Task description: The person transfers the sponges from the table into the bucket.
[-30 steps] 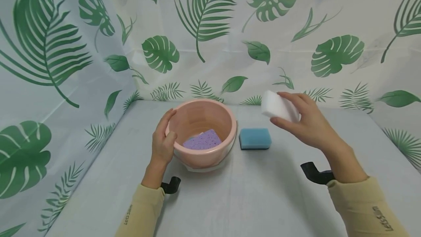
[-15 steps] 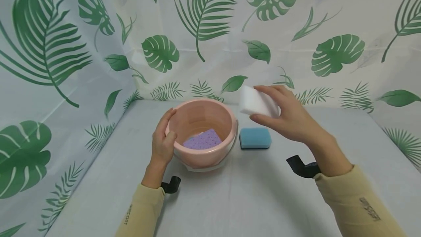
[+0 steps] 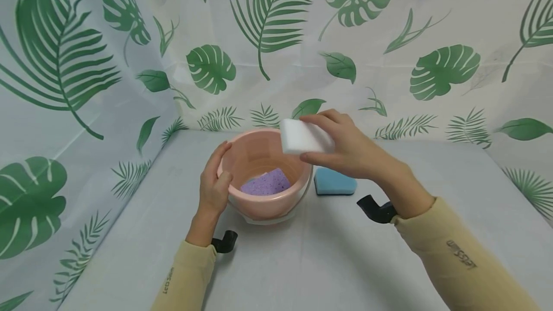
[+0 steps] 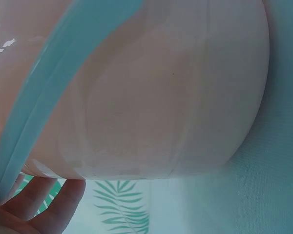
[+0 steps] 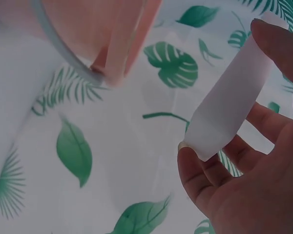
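A pink bucket stands on the table, and my left hand grips its left rim, thumb at the inside and fingers along the outer wall. Inside it lies a purple sponge, partly covering something paler underneath. My right hand pinches a white sponge block between thumb and fingers, held over the bucket's right rim. In the right wrist view the white block is seen edge-on, apart from the bucket. A pale handle crosses the bucket wall in the left wrist view.
To the right of the bucket a blue sponge with a dark underside lies on the table, partly beneath my right hand in this view. A leaf-printed curtain rises behind and at the left. Black wrist mounts jut from both sleeves.
My right hand has carried the white sponge block leftward, from right of the blue sponge to over the bucket's right rim. The left hand and bucket have stayed put.
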Available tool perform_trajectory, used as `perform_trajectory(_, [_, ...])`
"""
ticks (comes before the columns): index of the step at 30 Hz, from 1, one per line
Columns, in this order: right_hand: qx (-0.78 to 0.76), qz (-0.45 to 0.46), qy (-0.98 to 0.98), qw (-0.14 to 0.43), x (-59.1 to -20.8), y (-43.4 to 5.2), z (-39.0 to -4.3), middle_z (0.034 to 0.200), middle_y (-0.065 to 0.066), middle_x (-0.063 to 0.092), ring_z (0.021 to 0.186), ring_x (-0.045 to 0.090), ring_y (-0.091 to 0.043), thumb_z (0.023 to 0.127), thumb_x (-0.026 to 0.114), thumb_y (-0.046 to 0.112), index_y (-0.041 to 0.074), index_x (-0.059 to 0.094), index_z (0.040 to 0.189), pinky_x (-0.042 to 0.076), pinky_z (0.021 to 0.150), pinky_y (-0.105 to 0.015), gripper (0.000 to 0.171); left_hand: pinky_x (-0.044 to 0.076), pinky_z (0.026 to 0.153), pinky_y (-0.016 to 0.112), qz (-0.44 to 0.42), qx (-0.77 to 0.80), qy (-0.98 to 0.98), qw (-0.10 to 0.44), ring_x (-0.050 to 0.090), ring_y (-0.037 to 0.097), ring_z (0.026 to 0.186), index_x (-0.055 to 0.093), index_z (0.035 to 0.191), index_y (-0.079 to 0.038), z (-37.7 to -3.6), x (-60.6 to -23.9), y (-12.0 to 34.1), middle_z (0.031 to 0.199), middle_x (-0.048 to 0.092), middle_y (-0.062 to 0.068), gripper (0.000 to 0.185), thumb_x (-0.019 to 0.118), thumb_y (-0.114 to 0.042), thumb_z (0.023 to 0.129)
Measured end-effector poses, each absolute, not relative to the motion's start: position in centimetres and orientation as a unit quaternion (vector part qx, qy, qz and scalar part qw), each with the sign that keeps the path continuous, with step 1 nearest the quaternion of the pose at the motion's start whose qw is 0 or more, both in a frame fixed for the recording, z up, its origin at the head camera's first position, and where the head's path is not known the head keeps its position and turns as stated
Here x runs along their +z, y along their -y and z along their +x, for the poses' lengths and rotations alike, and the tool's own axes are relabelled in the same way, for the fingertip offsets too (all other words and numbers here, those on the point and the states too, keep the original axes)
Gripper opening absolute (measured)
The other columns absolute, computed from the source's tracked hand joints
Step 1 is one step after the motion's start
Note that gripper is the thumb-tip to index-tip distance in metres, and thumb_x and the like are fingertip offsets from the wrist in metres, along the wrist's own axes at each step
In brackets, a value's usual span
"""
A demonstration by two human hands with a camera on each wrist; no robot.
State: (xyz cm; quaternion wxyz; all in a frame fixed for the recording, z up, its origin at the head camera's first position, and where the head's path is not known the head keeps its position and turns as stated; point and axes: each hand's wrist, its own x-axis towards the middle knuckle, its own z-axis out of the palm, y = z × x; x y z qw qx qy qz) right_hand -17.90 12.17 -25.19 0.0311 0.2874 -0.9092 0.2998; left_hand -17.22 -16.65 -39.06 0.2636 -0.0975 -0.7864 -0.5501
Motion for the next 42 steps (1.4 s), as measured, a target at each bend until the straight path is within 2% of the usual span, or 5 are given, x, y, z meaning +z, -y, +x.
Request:
perform_trajectory(9, [0.259, 0.313, 0.914, -0.002, -25.8, -9.8, -18.9, 0.145, -0.009, 0.043, 0.127, 0.036, -0.031, 0.087, 0.079, 0.037, 0.021, 0.050, 0.149, 0.049, 0.090, -0.053, 0.071, 0.028, 0.116, 0.048, -0.096, -0.550, 0.787, 0.261, 0.038, 0.022, 0.143, 0.055, 0.143, -0.003, -17.2, -39.1, 16.7, 0.151, 0.049, 0.012, 0.068, 0.040, -0.002, 0.077])
perform_trajectory(22, [0.227, 0.325, 0.917, -0.044, -26.7, -7.2, -19.9, 0.142, -0.008, 0.046, 0.130, 0.035, -0.030, 0.085, 0.080, 0.040, 0.024, 0.049, 0.151, 0.046, 0.097, -0.053, 0.074, 0.028, 0.115, 0.049, -0.105, -0.556, 0.783, 0.257, 0.037, 0.022, 0.143, 0.053, 0.144, -0.003, -17.1, -38.9, 16.7, 0.151, 0.048, 0.013, 0.068, 0.040, -0.001, 0.078])
perform_trajectory(25, [0.217, 0.324, 0.920, -0.051, -27.0, -6.6, -20.1, 0.142, -0.008, 0.047, 0.130, 0.035, -0.030, 0.085, 0.079, 0.041, 0.026, 0.047, 0.152, 0.046, 0.097, -0.054, 0.076, 0.030, 0.113, 0.049, -0.108, -0.558, 0.781, 0.257, 0.037, 0.022, 0.143, 0.053, 0.145, -0.002, -17.1, -38.9, 16.7, 0.151, 0.048, 0.011, 0.068, 0.039, -0.001, 0.078])
perform_trajectory(32, [0.192, 0.317, 0.926, -0.069, -27.2, -5.2, -20.4, 0.145, -0.008, 0.045, 0.130, 0.036, -0.030, 0.086, 0.079, 0.041, 0.028, 0.046, 0.153, 0.045, 0.098, -0.054, 0.076, 0.035, 0.098, 0.050, -0.111, -0.563, 0.780, 0.251, 0.038, 0.022, 0.142, 0.051, 0.146, -0.002, -17.0, -38.9, 16.7, 0.152, 0.047, 0.010, 0.068, 0.039, -0.001, 0.079])
perform_trajectory(42, [0.176, 0.322, 0.927, -0.075, -27.4, -4.3, -20.8, 0.147, -0.010, 0.044, 0.131, 0.037, -0.032, 0.086, 0.079, 0.041, 0.027, 0.045, 0.153, 0.044, 0.099, -0.054, 0.077, 0.035, 0.100, 0.050, -0.108, -0.558, 0.784, 0.250, 0.037, 0.022, 0.143, 0.051, 0.146, -0.003, -17.2, -38.9, 16.7, 0.151, 0.048, 0.011, 0.069, 0.039, -0.003, 0.079])
